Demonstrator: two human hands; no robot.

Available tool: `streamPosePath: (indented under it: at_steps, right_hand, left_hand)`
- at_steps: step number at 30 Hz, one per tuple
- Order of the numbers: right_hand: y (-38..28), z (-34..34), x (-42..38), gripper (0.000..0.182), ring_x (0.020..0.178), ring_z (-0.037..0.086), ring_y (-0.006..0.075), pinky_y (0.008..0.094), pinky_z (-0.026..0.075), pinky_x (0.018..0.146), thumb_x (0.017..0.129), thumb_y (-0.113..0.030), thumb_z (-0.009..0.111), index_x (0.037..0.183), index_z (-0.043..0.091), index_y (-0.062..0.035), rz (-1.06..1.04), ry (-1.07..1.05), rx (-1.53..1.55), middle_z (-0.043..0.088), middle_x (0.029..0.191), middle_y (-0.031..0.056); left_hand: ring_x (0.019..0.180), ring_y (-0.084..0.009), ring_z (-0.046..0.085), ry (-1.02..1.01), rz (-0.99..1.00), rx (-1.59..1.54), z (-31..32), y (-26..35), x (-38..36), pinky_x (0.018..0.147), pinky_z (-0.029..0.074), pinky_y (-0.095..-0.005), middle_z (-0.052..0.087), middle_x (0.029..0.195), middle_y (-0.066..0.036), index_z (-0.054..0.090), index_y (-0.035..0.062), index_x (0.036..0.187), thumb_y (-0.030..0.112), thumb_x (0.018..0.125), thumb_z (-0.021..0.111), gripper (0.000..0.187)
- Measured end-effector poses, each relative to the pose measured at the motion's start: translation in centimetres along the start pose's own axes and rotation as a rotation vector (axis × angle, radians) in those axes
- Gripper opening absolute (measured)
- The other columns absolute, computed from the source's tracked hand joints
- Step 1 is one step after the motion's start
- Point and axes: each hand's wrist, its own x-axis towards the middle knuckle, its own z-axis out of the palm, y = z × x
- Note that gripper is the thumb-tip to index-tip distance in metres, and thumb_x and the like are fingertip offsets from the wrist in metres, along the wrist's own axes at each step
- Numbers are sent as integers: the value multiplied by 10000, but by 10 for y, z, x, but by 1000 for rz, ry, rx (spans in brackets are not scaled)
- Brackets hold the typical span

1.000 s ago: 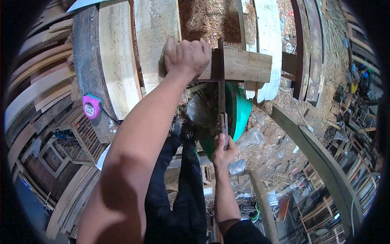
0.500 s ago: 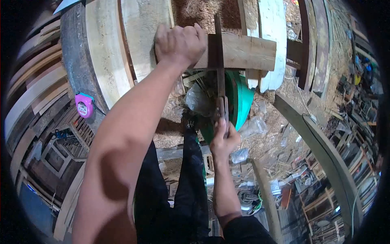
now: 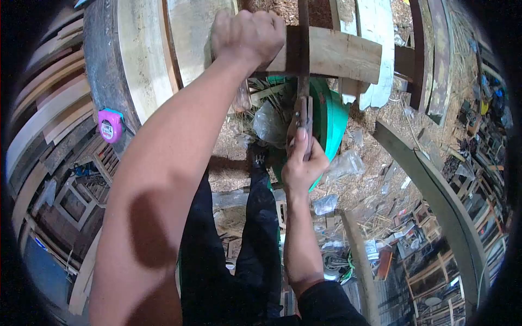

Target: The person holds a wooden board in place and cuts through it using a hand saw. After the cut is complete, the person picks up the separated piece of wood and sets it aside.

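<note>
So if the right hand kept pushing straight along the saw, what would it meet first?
Probably the wooden board that the saw crosses, held by the left hand. The right hand sits below it, though depth is unclear.

Support: wide pale planks (image 3: 187, 38) laid side by side at 11–12 o'clock, with a dark rounded timber (image 3: 103, 60) along their left edge. Short board (image 3: 337, 54) rests crosswise on the planks at 12–1 o'clock, its right end jutting past them toward a white-painted plank (image 3: 378, 49). Pink tape measure (image 3: 110, 125) sits at 9 o'clock on the lower end of the dark timber.

Floor below: sawdust and shavings (image 3: 380, 185) across 2–4 o'clock. Green tub (image 3: 331, 117) stands on it near centre, under the short board. Clear plastic bags (image 3: 345, 165) lie just beside the tub. Curved grey beam (image 3: 440, 195) lies at 3–4 o'clock. Wooden slatted frames (image 3: 81, 190) at 8 o'clock.
</note>
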Motion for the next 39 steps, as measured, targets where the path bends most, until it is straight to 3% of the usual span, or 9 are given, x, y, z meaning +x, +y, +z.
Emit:
streamPosePath:
  at_steps: [3,5,8,19,24,26,30,33,39]
  right_hand:
    - [24,-12,-27,441,556,418,36,242,280,500,1043,-333,646,749,612,-5,-21,7,34,506,615,-59]
    - [38,-21,-41,443,554,418,34,240,277,498,1045,-333,644,750,612,-5,-55,33,20,504,613,-60]
    - [31,-23,-36,440,547,437,31,234,293,493,1045,-330,645,758,627,3,41,15,-84,517,615,-53]
    - [9,-30,-30,464,545,422,41,244,285,496,1042,-331,658,711,614,-8,20,18,-26,504,595,-52]
    - [5,-17,-7,478,554,423,42,260,284,494,1040,-347,657,709,601,-8,-5,-4,13,512,601,-47]
    - [14,-32,-22,470,559,432,43,254,291,501,1039,-345,656,716,604,-7,-16,-21,-14,522,607,-40]
    - [16,-35,-36,460,570,432,40,244,290,509,1047,-324,638,720,615,0,8,-8,-37,518,602,-41]
    - [9,-8,-8,490,542,349,57,311,258,458,1008,-267,691,630,514,-10,-33,54,17,386,535,-15]
    - [26,-26,-54,459,518,374,60,322,281,450,1012,-233,675,652,521,6,-44,62,80,386,520,19]
  left_hand:
    - [905,-300,740,-30,-41,-47,-5,2,-2,990,424,-429,777,932,-169,818,109,941,355,1014,348,535]
    - [809,-455,718,96,66,-108,-12,2,-2,866,528,-548,714,817,-303,765,-25,780,330,1003,408,551]
    - [769,-430,712,144,-102,-230,1,6,3,888,500,-528,715,806,-296,766,-1,750,312,1014,392,555]
    - [732,-471,710,274,3,-170,5,2,1,762,575,-544,692,723,-289,754,-3,706,314,980,464,510]
    - [710,-471,700,385,-80,-80,10,-2,3,882,538,-542,693,704,-274,756,-1,720,313,989,467,505]
    - [732,-466,702,339,94,-68,11,-1,1,970,490,-536,698,721,-281,752,-15,715,307,1001,455,523]
    - [777,-467,709,237,83,-154,-5,2,-4,1046,437,-518,703,759,-300,747,-24,693,315,1012,430,563]
    - [783,-468,708,242,52,-100,-1,2,1,1037,435,-528,709,757,-286,746,-20,689,323,1011,437,563]
    - [873,-458,704,213,105,-109,3,-4,9,977,456,-540,720,804,-283,759,-10,753,332,1007,451,526]
